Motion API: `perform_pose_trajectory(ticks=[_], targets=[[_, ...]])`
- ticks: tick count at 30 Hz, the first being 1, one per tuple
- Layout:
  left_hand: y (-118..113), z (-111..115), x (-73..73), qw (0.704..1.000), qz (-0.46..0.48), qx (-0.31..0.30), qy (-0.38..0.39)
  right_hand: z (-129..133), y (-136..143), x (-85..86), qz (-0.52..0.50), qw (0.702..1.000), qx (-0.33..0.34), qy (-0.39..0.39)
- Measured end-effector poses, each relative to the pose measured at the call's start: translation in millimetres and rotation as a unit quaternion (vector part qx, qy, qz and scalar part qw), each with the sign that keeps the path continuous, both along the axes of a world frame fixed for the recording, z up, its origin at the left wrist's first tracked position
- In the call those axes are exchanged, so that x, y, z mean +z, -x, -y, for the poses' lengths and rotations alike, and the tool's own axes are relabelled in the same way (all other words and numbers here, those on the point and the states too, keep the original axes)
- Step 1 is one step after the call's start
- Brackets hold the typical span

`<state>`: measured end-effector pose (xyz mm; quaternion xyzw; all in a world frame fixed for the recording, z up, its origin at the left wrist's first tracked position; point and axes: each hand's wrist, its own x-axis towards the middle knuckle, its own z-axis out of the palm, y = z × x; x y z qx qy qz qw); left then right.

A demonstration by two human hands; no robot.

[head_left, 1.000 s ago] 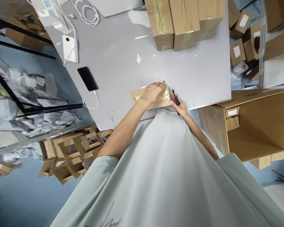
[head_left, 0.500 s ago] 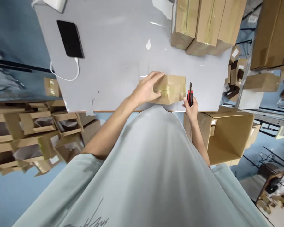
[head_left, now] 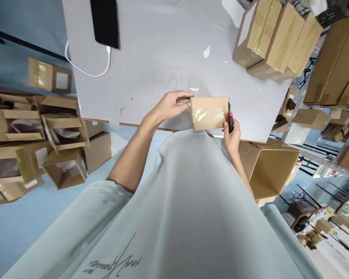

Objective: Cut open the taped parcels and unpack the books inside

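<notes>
A small cardboard box [head_left: 211, 112] with shiny clear tape on its upward face is at the table's near edge, between my hands. My left hand [head_left: 171, 105] has its fingertips and thumb at the box's left edge, pinching it there, with the fingers above the thumb. My right hand [head_left: 232, 137] is closed around a red and black utility knife [head_left: 230, 119], whose tip points away from me along the box's right side. The right thumb is against the box's lower right corner. The box's underside is hidden.
Three taped cartons [head_left: 276, 42] stand at the table's back right. A black phone [head_left: 105, 23] with a white cable [head_left: 97, 74] lies at back left. A large open carton [head_left: 275, 166] is below the table's right edge. Several open boxes [head_left: 61, 131] are at left; paper scraps [head_left: 206, 51] lie on the table.
The small box has been turned, so a broad taped face now shows. My left hand has shifted from over its side to its left edge. The view has swung, moving the surroundings.
</notes>
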<state>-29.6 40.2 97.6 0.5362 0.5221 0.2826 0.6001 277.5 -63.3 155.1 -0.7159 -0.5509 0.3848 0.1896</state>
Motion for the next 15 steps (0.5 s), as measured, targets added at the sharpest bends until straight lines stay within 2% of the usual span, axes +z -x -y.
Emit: perform_pose_trajectory(ticks=[3, 8, 11, 15], targets=[[0.7, -2.2, -0.9, 1.000, 0.000, 0.024, 0.013, 4.3, 20.2, 19.9, 0.038, 0.997, -0.063, -0.012], [-2.3, -7.9, -0.1, 0.999, 0.007, 0.015, 0.030, 9.0, 68.3, 52.0, 0.001, 0.997, -0.029, 0.067], [1.2, -14.1, -0.4, 0.999, 0.028, -0.012, 0.037, 10.0, 96.5, 58.0, 0.005, 0.996, -0.007, 0.091], [7.1, -20.2, -0.6, 0.998, 0.044, -0.040, 0.035, 13.2, 119.6, 56.5, 0.034, 0.994, -0.007, 0.103]])
